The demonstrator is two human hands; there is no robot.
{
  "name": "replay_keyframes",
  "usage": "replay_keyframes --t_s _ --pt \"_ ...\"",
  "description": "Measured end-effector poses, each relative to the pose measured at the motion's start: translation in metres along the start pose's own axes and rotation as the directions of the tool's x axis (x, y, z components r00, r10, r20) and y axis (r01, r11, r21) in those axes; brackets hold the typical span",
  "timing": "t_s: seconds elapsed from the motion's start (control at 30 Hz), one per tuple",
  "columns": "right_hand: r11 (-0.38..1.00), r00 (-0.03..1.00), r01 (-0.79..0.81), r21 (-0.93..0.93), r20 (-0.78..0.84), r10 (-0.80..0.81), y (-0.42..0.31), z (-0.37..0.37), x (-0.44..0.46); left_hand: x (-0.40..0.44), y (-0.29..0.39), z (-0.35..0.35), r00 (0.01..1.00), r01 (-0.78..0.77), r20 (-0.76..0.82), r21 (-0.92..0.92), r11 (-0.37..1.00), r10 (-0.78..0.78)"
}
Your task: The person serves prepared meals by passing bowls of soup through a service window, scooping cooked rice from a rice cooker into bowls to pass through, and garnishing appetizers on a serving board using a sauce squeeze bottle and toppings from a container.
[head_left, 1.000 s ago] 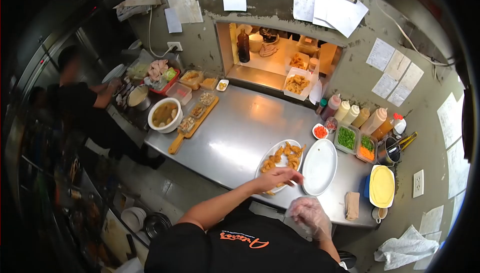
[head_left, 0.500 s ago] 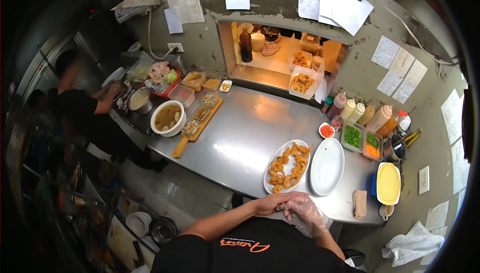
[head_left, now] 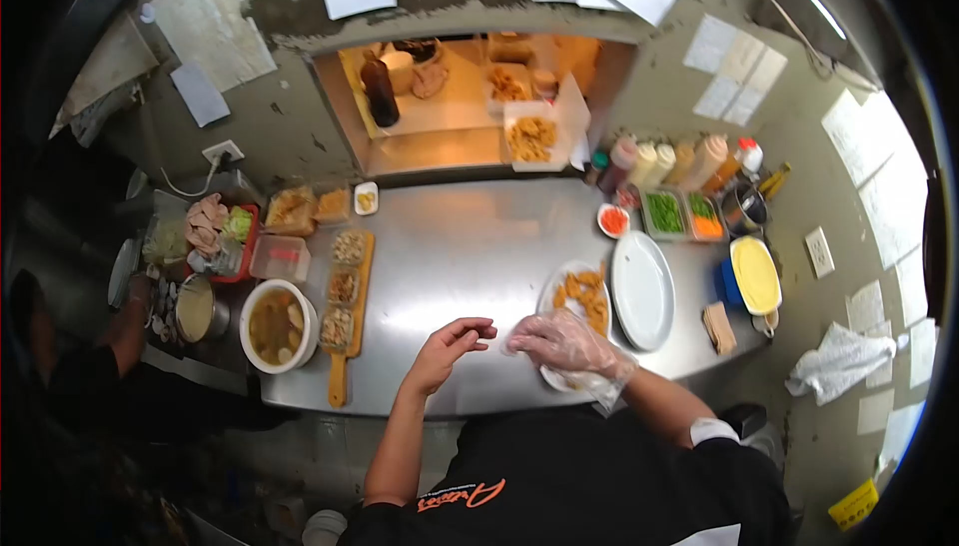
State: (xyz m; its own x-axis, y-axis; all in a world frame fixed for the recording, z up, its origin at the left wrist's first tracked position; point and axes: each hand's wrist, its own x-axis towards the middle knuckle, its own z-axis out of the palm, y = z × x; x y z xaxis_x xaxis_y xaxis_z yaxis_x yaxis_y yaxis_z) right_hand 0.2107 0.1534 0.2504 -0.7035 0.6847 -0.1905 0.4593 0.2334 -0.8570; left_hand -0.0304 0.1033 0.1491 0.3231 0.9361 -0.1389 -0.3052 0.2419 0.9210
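My left hand (head_left: 452,354) is bare and hovers over the front of the steel counter, its fingers stretched out and holding nothing. Close on its right is my right hand (head_left: 574,346), in a loose clear plastic glove, with curled fingers and no item showing in them. That hand covers part of a white oval plate (head_left: 546,298) of golden fried pieces (head_left: 584,291); I cannot tell whether it touches them. Beside this stands a second white oval plate (head_left: 643,291) with nothing on it.
At the back right are sauce bottles (head_left: 664,163), tubs of chopped greens (head_left: 664,212) and a yellow-topped tub (head_left: 754,276). Leftward lie a wooden paddle board (head_left: 338,376) with small containers and a white soup bowl (head_left: 250,331). Another person's arm (head_left: 125,331) reaches in at far left.
My hands were clasped together at the counter's front edge; they have separated and moved forward over the counter. The gloved right hand now overlaps the food plate. The camera view has shifted.
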Motion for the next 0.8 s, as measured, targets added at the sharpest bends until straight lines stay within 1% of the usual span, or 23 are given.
replay_keyframes --t_s 0.03,0.1,0.13,0.17,0.2,0.23,0.27,0.3,0.33,0.37,0.4,0.43,0.5,0.53,0.6,0.63,0.7,0.73,0.77,0.8 --pt "0.999 0.999 -0.040 -0.026 -0.036 0.039 0.001 -0.002 0.006 0.009 0.008 -0.017 1.000 -0.016 -0.015 0.055 0.998 0.017" --pt "0.991 0.988 -0.120 0.063 -0.090 0.125 -0.005 -0.011 0.013 0.034 0.028 -0.059 0.998 -0.043 -0.048 0.162 0.986 0.051" --pt "0.981 0.979 -0.159 0.113 -0.111 0.171 -0.005 -0.014 0.016 0.052 0.049 -0.076 0.988 -0.095 -0.107 0.178 0.979 0.115" --pt "0.979 0.977 -0.135 0.151 -0.144 0.157 0.000 -0.017 0.019 0.070 0.079 -0.091 0.967 -0.127 -0.184 0.254 0.959 0.177" --pt "0.974 0.973 -0.114 0.196 -0.176 0.150 0.007 -0.018 0.019 0.090 0.109 -0.106 0.925 -0.184 -0.260 0.331 0.926 0.277" --pt "0.967 0.967 -0.092 0.239 -0.211 0.144 0.013 -0.021 0.020 0.114 0.141 -0.119 0.840 -0.352 -0.262 0.402 0.845 0.475" --pt "0.961 0.967 -0.076 0.267 -0.214 0.136 0.014 -0.026 0.019 0.137 0.181 -0.129 0.775 -0.458 -0.251 0.409 0.789 0.580" --pt "0.954 0.966 -0.060 0.293 -0.224 0.129 0.024 -0.026 0.019 0.158 0.219 -0.134 0.653 -0.539 -0.285 0.476 0.695 0.701" --pt "0.949 0.964 -0.043 0.313 -0.235 0.121 0.039 -0.026 0.021 0.184 0.253 -0.146 0.502 -0.634 -0.297 0.513 0.579 0.812" --pt "0.943 0.962 -0.024 0.331 -0.248 0.111 0.048 -0.027 0.023 0.204 0.284 -0.152 0.381 -0.655 -0.337 0.559 0.509 0.861" --pt "0.921 0.964 -0.046 0.387 -0.225 0.143 0.052 -0.027 0.026 0.225 0.313 -0.160 0.292 -0.706 -0.360 0.544 0.454 0.886" --pt "0.913 0.961 -0.037 0.405 -0.236 0.144 0.052 -0.025 0.029 0.245 0.336 -0.166 0.206 -0.751 -0.385 0.527 0.397 0.900" --pt "0.895 0.953 -0.020 0.445 -0.261 0.151 0.050 -0.020 0.032 0.269 0.370 -0.167 0.183 -0.794 -0.436 0.463 0.393 0.881" --pt "0.917 0.956 -0.021 0.398 -0.261 0.136 0.043 -0.020 0.033 0.275 0.381 -0.165 0.192 -0.803 -0.433 0.447 0.394 0.881" --pt "0.931 0.958 -0.054 0.361 -0.244 0.150 0.035 -0.017 0.036 0.284 0.396 -0.161 0.212 -0.820 -0.425 0.412 0.396 0.880" --pt "0.936 0.959 -0.070 0.344 -0.237 0.158 0.032 -0.016 0.037 0.285 0.399 -0.161 0.205 -0.820 -0.453 0.405 0.405 0.867" --pt "0.995 0.975 -0.012 0.097 -0.218 0.033 0.021 -0.023 0.043 0.289 0.403 -0.159 0.209 -0.819 -0.505 0.378 0.432 0.837" --pt "1.000 0.979 -0.009 -0.016 -0.206 0.006 0.018 -0.025 0.036 0.294 0.397 -0.165 0.125 -0.849 -0.480 0.402 0.344 0.868" --pt "0.990 0.969 -0.102 0.097 -0.217 0.121 0.029 -0.017 0.034 0.299 0.385 -0.173 0.055 -0.870 -0.458 0.415 0.268 0.887" --pt "0.997 0.974 -0.075 0.020 -0.214 0.078 0.018 -0.022 0.030 0.297 0.369 -0.170 0.062 -0.840 -0.485 0.447 0.307 0.873"
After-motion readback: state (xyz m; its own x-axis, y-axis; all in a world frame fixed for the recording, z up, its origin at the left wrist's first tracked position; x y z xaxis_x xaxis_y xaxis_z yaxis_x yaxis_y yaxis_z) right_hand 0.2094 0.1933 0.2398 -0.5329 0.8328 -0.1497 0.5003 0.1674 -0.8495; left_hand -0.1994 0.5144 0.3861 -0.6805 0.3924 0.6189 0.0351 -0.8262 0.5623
